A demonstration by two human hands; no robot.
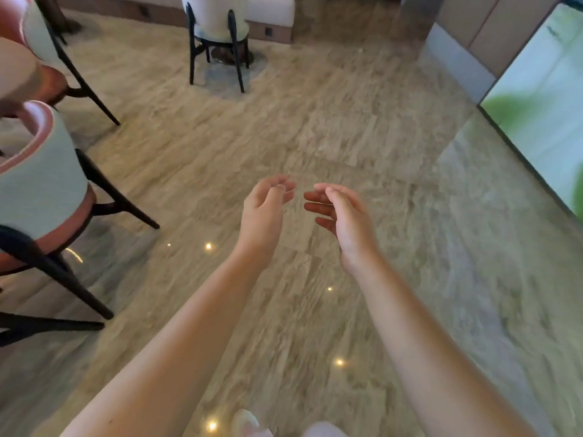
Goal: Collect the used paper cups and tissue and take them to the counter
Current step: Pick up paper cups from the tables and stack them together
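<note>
The left hand (263, 209) and right hand (342, 222) hover empty, fingers (285, 189) loosely curled, above the glossy beige floor (347, 121), with no paper cups or tissue in view, and a careless step could snag the black legs of the pink-rimmed white chair (41, 181).

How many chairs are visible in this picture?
3. The far chair stands top centre, the upper-left chair in the corner, the near chair at the left edge. More may be hidden there.
</note>
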